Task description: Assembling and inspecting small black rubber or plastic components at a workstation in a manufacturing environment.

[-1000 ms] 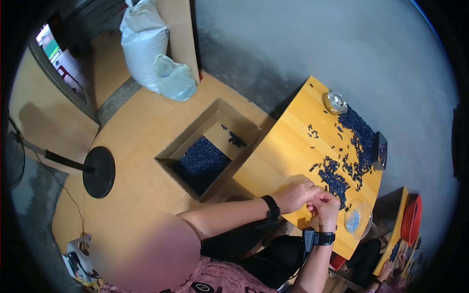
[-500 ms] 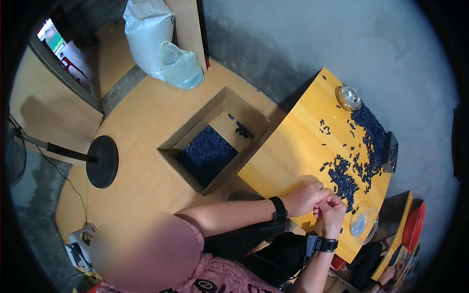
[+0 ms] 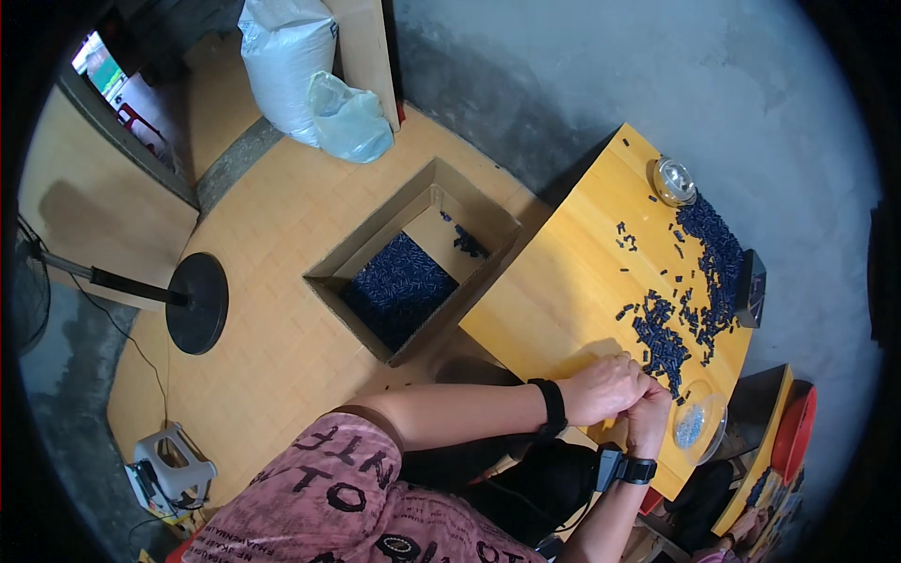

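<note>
My left hand (image 3: 601, 389) and my right hand (image 3: 649, 409) meet over the near edge of a yellow wooden table (image 3: 554, 300). Both are closed, fingers pinched together; whatever they hold is too small or hidden. Just beyond them lies a loose pile of small dark tube-like pieces (image 3: 662, 342). A larger heap of the same kind of pieces (image 3: 710, 242) lies along the table's far right side. To the right of my right hand stands a clear round dish (image 3: 717, 441) holding small whitish transparent bits (image 3: 690, 427).
A glass bowl (image 3: 673, 181) and a dark box (image 3: 751, 289) stand by the heap. On the floor, a cardboard box (image 3: 371, 208) holds many dark pieces. A round stand base (image 3: 198, 302), white sacks (image 3: 286, 70) and a stool (image 3: 178, 460) stand left. Another person's hand (image 3: 746, 525) shows lower right, near a red basin (image 3: 794, 432).
My hands have shifted slightly right and now press closer together, with the right fingers more hidden behind the left hand. The head view has tilted slightly.
</note>
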Motion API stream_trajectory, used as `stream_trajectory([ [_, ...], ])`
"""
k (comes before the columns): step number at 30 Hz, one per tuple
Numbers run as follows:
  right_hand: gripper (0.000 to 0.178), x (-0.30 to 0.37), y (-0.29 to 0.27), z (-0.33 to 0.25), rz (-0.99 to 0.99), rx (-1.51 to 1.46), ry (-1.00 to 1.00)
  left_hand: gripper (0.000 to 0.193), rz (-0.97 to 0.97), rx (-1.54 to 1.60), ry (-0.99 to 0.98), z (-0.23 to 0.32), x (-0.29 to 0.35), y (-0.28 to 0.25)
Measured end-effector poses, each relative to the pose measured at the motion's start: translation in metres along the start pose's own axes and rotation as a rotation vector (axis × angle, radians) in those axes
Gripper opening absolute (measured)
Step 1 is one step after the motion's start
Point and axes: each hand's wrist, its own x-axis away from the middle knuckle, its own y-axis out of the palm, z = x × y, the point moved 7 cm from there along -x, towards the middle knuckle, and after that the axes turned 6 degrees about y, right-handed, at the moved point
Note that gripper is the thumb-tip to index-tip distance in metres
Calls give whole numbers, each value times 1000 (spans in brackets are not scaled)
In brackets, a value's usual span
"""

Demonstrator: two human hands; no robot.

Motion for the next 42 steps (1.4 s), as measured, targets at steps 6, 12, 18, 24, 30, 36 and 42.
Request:
stream_trajectory([
  [6,11,5,-1,-4,44,-3,-2,37,-82,-12,52,8,-6,-10],
  [12,10,10,2,-14,22,88,3,37,-41,12,27,10,-6,-4],
  [18,11,6,-1,-2,-60,-18,24,32,15,-2,39,9,-4,-2],
  [24,9,0,-9,19,-107,-161,175,21,34,144,-16,-3,-4,-1],
  [30,12,4,-2,6,-47,-104,165,9,56,484,-175,-26,6,1],
  [36,14,6,6,-3,-38,-63,187,7,247,437,-67,-26,17,-15],
  [42,15,8,15,-11,-15,-16,116,4,159,498,-187,-34,22,-13],
])
